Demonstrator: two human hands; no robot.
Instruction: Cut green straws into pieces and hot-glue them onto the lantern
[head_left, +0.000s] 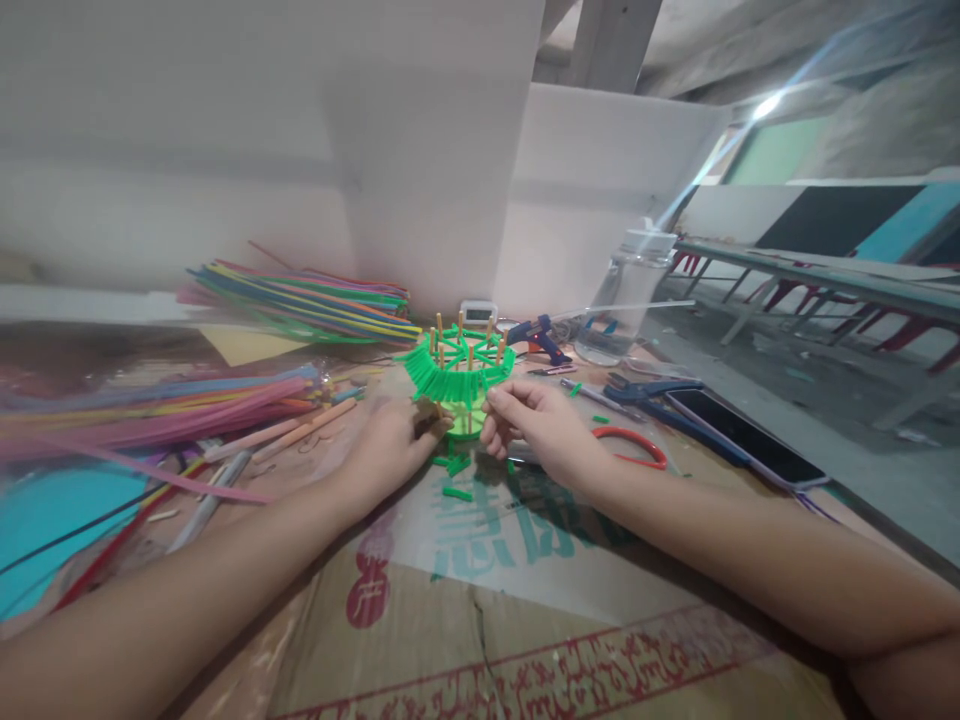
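Note:
A green tiered craft model (pixel 459 385) stands in the middle of the worktop, with thin wooden sticks rising through its spoked top and a fringed green rim. My left hand (pixel 397 440) is at its left side, fingers curled against the lower yellow-green disc (pixel 466 418). On the other side, my right hand (pixel 536 420) has thumb and forefinger pinched close to the rim; whatever is between them is too small to make out. Short green pieces (pixel 457 494) lie in front of the model.
Bundles of coloured fuzzy-looking sticks (pixel 307 305) lie at left. A blue glue gun (pixel 544 340), a clear jug (pixel 626 290) and a small timer (pixel 478 312) stand behind. At right are blue-handled cutters (pixel 667 408), a phone (pixel 746 435) and a red handle loop (pixel 637 440). Printed cardboard (pixel 420 640) covers the front.

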